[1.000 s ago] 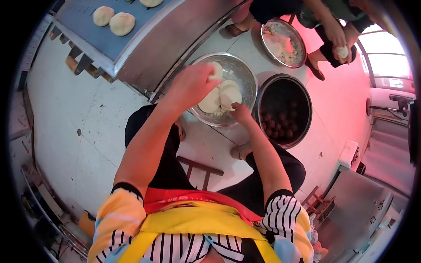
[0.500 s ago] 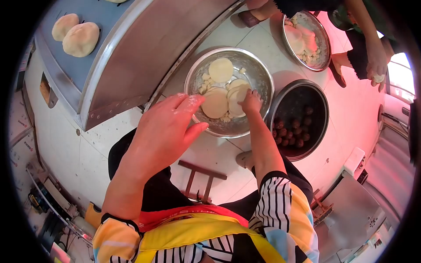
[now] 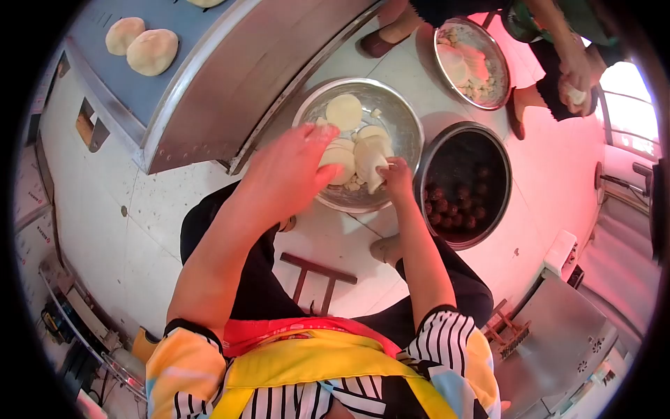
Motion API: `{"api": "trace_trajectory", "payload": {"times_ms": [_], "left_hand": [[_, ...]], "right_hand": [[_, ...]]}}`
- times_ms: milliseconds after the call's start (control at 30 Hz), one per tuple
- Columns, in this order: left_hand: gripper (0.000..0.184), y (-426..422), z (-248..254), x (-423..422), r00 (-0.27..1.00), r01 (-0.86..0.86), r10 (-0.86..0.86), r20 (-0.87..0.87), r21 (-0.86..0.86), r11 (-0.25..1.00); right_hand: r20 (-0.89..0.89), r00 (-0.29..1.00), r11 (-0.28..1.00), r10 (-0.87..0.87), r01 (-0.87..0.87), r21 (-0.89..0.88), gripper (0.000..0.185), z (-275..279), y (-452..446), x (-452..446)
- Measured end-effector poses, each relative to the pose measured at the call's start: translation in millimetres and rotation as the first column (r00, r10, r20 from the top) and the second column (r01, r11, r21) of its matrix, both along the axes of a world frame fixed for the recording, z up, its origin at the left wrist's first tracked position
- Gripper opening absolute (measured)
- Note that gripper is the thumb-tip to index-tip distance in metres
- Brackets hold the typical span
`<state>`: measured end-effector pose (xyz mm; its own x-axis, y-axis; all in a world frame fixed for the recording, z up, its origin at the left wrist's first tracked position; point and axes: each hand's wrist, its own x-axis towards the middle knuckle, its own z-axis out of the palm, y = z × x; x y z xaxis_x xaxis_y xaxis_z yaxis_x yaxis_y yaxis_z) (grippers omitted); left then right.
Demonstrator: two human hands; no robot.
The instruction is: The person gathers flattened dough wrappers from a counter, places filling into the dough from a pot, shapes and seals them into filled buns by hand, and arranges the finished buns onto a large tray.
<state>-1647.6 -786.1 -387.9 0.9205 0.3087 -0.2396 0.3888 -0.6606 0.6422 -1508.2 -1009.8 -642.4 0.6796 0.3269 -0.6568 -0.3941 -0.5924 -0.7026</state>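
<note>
Subject item: one pale dough disc (image 3: 372, 155), located in the metal bowl (image 3: 396, 115), right of the bowl's center. The disc is partly lifted and folded. Its long axis runs approximately from the bowl's far edge toward its near edge.

Right hand (image 3: 396, 177): positioned over the bowl's right edge. Fingers are closed in a pinch on the disc's right side, near its lower end. This is the nearer hand and is in contact with the disc.

Left hand (image 3: 287, 167): positioned over the bowl's left edge, back of the hand upward, thumb and fingers well apart. No item is visible in it; the palm side is hidden. The disc lies to its right, with a stack of discs (image 3: 340, 152) between. Whether the thumb touches this stack cannot be determined.

Adjacent items: a single disc (image 3: 344, 110) lies toward the bowl's far edge. A dark basin (image 3: 507, 174) containing dark red balls (image 3: 457, 207) stands just beside the bowl's right edge.
</note>
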Motion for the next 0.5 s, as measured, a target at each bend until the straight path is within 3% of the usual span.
{"api": "trace_trajectory", "payload": {"times_ms": [33,100,133,200,233,267,300,333,400,500], "left_hand": [[0.048,-2,-7,4,0.993,-0.034,0.031,0.112,0.024,0.999],[0.053,-7,-27,19,0.938,-0.104,0.076,0.339,0.064,0.992],[0.058,-11,-31,28,0.915,-0.179,0.152,0.374,0.037,0.983],[0.068,-25,-38,43,0.852,-0.316,0.299,0.429,-0.033,0.948],[0.069,-30,-52,48,0.800,-0.323,0.531,0.278,-0.546,0.773],[0.071,-34,-71,50,0.775,-0.274,0.631,0.017,-0.892,0.360],[0.073,-41,-80,53,0.784,-0.215,0.557,-0.276,-0.961,-0.172],[0.077,-47,-60,45,0.951,0.002,0.288,-0.115,-0.927,-0.375],[0.071,-75,-35,33,0.940,-0.008,0.317,-0.128,-0.936,-0.353],[0.061,-94,-22,23,0.949,0.032,0.311,-0.049,-0.968,-0.251]], "right_hand": [[-0.197,0.962,0.962,-0.190,0.222,0.156,0.022,24,0,-1],[-0.416,0.889,0.796,-0.191,0.388,0.464,0.030,77,-3,-6],[-0.513,0.845,0.664,-0.150,0.471,0.581,0.033,104,-4,-9],[-0.521,0.839,0.527,-0.156,0.517,0.675,0.037,165,-3,-27],[-0.525,0.835,0.449,-0.164,0.537,0.714,0.039,181,-2,-36],[-0.496,0.855,0.452,-0.153,0.507,0.734,0.039,182,-4,-43],[-0.469,0.870,0.454,-0.155,0.484,0.748,0.040,182,-9,-51],[-0.417,0.901,0.492,-0.119,0.419,0.763,0.040,193,-11,-58],[-0.477,0.860,0.463,-0.179,0.502,0.731,0.038,209,-11,-69],[-0.391,0.858,0.442,-0.334,0.509,0.739,0.035,199,-12,-75]]}}
